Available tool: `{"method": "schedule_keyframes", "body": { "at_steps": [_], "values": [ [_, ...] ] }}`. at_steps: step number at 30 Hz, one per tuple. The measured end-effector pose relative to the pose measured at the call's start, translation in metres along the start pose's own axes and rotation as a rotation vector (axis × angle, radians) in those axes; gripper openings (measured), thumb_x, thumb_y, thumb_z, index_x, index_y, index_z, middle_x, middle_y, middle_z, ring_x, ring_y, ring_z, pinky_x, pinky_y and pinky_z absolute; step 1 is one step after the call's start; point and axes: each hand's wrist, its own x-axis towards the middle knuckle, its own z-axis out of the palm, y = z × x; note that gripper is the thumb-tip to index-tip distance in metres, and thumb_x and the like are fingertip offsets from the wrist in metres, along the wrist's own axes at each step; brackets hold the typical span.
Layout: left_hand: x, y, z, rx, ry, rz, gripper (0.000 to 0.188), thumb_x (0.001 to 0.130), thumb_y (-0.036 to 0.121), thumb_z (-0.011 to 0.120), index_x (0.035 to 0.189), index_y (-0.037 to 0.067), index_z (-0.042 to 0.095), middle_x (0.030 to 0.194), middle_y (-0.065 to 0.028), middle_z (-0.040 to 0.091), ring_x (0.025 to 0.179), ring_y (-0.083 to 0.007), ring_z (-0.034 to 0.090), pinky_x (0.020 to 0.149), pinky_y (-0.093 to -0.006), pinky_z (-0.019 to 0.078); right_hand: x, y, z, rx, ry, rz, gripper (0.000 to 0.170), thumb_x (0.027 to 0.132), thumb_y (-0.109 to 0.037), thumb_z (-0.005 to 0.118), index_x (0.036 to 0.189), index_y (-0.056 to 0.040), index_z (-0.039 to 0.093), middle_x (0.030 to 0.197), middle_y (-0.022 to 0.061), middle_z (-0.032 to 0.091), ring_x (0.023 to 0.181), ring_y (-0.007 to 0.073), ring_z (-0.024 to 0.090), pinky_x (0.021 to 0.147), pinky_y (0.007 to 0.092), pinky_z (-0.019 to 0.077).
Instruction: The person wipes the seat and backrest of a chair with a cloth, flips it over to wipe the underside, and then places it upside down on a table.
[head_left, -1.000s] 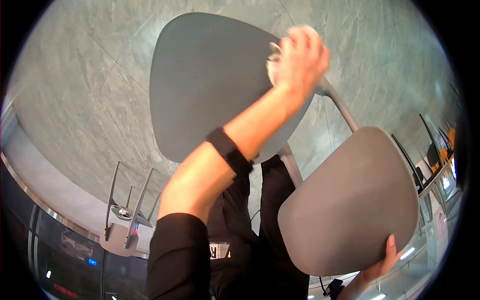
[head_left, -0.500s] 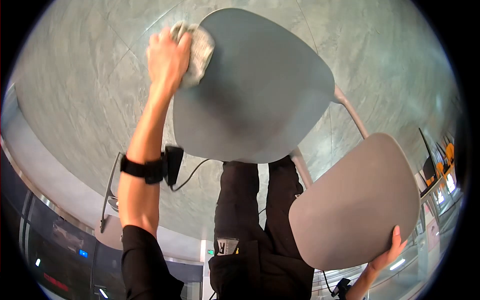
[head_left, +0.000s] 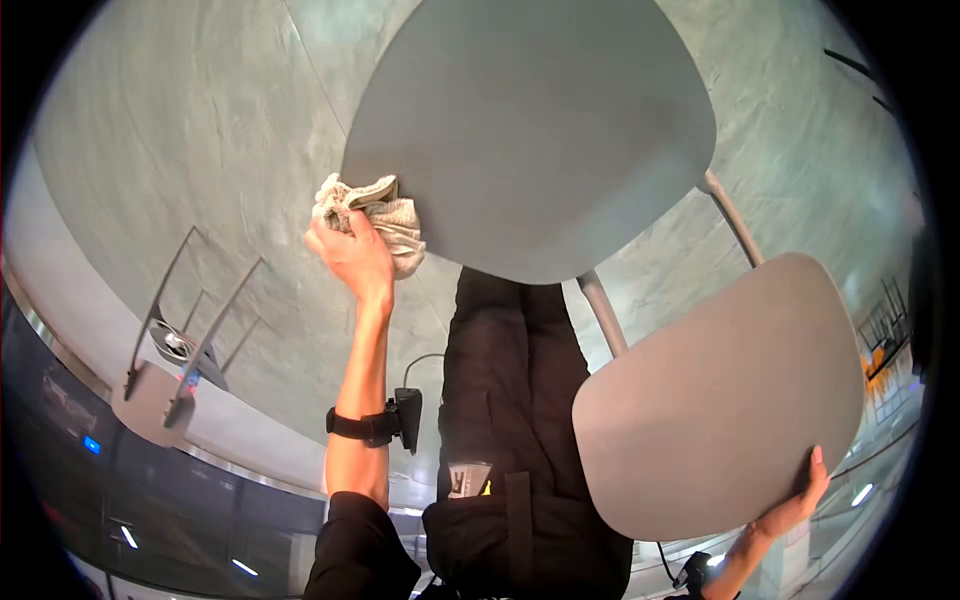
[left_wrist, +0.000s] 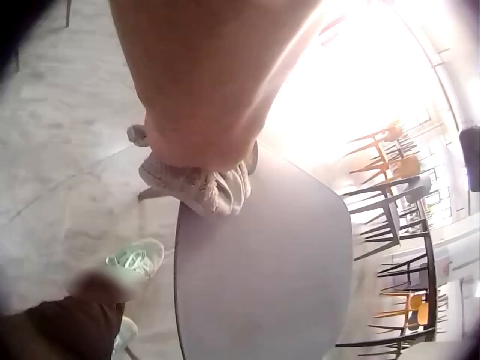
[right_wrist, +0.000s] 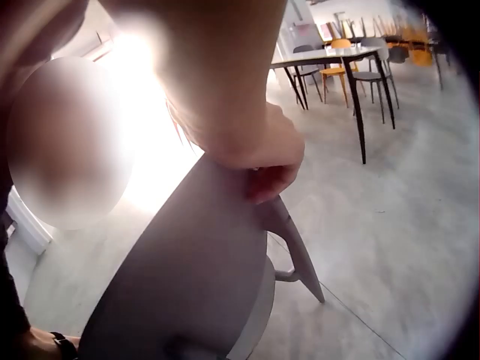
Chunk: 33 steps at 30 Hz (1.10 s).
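Note:
A grey chair's seat [head_left: 540, 130] fills the top middle of the head view, its backrest [head_left: 720, 400] at the lower right. The left hand [head_left: 352, 258] grips a crumpled beige cloth [head_left: 392, 222] against the seat's left edge. In the left wrist view the cloth [left_wrist: 202, 187] lies at a corner of the seat [left_wrist: 262, 262], the hand above it. The right hand [head_left: 790, 510] holds the outer edge of the backrest; in the right wrist view the right hand [right_wrist: 270, 154] has its fingers curled over the top of the backrest [right_wrist: 187, 255].
Another grey chair [head_left: 155, 400] with a white item on it stands at the left. The person's legs [head_left: 510, 390] are close to the seat's near edge. In the right wrist view a table [right_wrist: 322, 56] with grey and orange chairs stands farther off.
The left hand with the cloth has swept from the seat's right side across to its left edge, then come nearer the body along that edge. The right hand stays on the backrest.

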Motion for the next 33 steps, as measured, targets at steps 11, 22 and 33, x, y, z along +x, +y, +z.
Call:
{"method": "schedule_keyframes", "body": {
  "at_steps": [11,22,33],
  "values": [
    [-0.236,-0.013,0.079,-0.281,-0.437,-0.186,0.038,0.09,0.013,0.053,0.117,-0.009,0.039,0.117,-0.0276,0.041,0.111,-0.0422,0.045,0.096,-0.044,0.0385,0.004,-0.007,0.002,-0.019,0.06,-0.175,0.031,0.096,-0.02,0.051,0.11,0.004,0.063,0.109,0.0096,0.062,0.101,0.0173,0.058,0.09,0.0281,0.0452],
    [-0.192,-0.028,0.009,0.263,-0.397,0.968,0.048,0.065,0.014,0.074,0.111,0.01,0.059,0.115,-0.0185,0.053,0.089,-0.0325,0.054,0.07,-0.041,0.0492,-0.005,0.011,0.003,-0.114,0.039,-0.315,0.03,0.098,-0.013,0.043,0.108,0.0066,0.063,0.112,0.0133,0.062,0.105,0.0212,0.058,0.097,0.0314,0.0428],
    [-0.105,-0.018,0.046,0.372,-0.502,1.886,0.036,0.07,0.018,0.061,0.106,0.018,0.067,0.109,-0.0113,0.05,0.083,-0.0256,0.053,0.068,-0.0337,0.0454,-0.034,0.002,0.013,0.171,0.065,-0.168,0.027,0.092,-0.019,0.053,0.103,0.0041,0.063,0.106,0.0137,0.062,0.094,0.02,0.06,0.085,0.0282,0.0471]
  ]
}}
